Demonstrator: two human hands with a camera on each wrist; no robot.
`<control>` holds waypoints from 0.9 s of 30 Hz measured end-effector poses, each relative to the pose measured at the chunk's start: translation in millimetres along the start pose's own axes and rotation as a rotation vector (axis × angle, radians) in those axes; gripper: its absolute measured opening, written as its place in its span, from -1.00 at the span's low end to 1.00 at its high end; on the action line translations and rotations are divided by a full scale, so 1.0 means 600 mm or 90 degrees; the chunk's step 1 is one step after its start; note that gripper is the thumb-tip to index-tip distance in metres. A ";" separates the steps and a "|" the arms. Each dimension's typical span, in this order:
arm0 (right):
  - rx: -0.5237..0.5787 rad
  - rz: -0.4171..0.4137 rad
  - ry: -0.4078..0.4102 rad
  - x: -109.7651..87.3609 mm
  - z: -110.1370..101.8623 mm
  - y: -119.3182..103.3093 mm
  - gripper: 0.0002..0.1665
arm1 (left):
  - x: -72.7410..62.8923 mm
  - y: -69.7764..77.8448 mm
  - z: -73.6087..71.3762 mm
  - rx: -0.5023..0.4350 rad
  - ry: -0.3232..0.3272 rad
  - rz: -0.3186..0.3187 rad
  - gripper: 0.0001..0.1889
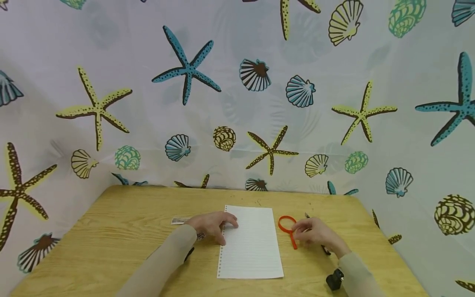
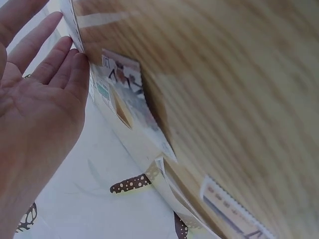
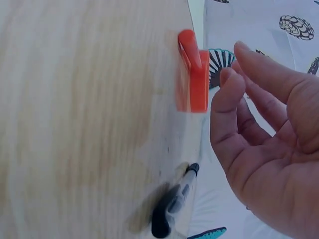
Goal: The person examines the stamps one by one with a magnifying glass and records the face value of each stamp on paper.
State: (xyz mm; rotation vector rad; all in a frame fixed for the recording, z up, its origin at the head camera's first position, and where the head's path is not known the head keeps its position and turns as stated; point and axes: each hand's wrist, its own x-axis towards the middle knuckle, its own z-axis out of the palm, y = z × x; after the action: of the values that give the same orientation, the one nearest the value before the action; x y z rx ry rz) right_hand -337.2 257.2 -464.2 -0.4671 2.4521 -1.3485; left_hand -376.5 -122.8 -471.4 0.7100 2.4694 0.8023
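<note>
A: Where does the lined paper (image 1: 251, 243) lie?

B: Flat on the table, at the middle of the head view, its punched holes running down the left side.

A: And the left hand (image 1: 212, 226)?

B: Over that holed edge, thumb and fingers apart. The wrist view shows the fingers fairly straight, tips at the paper's margin. Whether they press on it, I can't tell.

A: What's on the other side?

B: A red magnifying glass (image 1: 290, 232), just right of the paper, ring away from the person, handle pointing back. The right hand (image 1: 318, 236) is right beside it.

A: Gripping it?

B: No. From the right wrist, the fingers curl loosely, thumb and fingertips near one another, and nothing sits between them. The red ring stands clear of them in that view.

A: Anything near that hand?

B: A dark pen (image 3: 175, 205) lies on the table; in the head view the hand partly covers it. A black object (image 1: 335, 279) shows by the right sleeve (image 1: 358, 274).

A: Further left?

B: Several printed cards (image 2: 130, 92) with toothed edges, near the left hand. The left sleeve (image 1: 163, 262) crosses the wooden table (image 1: 122, 235).

A: And behind?

B: A pale cloth (image 1: 230, 109) printed with starfish and shells.
</note>
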 end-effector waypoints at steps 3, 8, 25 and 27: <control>-0.010 -0.009 -0.001 -0.004 -0.011 0.005 -0.65 | 0.000 0.001 0.000 0.005 -0.002 -0.002 -0.41; -0.024 -0.015 0.007 -0.009 -0.029 0.013 -0.62 | -0.001 0.003 0.000 0.007 -0.002 -0.002 -0.40; -0.047 0.002 -0.022 -0.022 -0.068 0.046 -0.60 | 0.004 0.001 0.000 -0.007 -0.003 0.002 -0.37; -0.046 0.008 -0.027 -0.022 -0.069 0.046 -0.60 | 0.004 0.000 -0.001 -0.005 -0.002 0.005 -0.37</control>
State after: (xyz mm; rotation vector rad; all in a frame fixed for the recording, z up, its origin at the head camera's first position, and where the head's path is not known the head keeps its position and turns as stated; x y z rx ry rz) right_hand -346.2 308.3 -465.1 -0.4908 2.4718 -1.2362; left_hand -378.7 -121.6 -471.7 0.7181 2.4604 0.8128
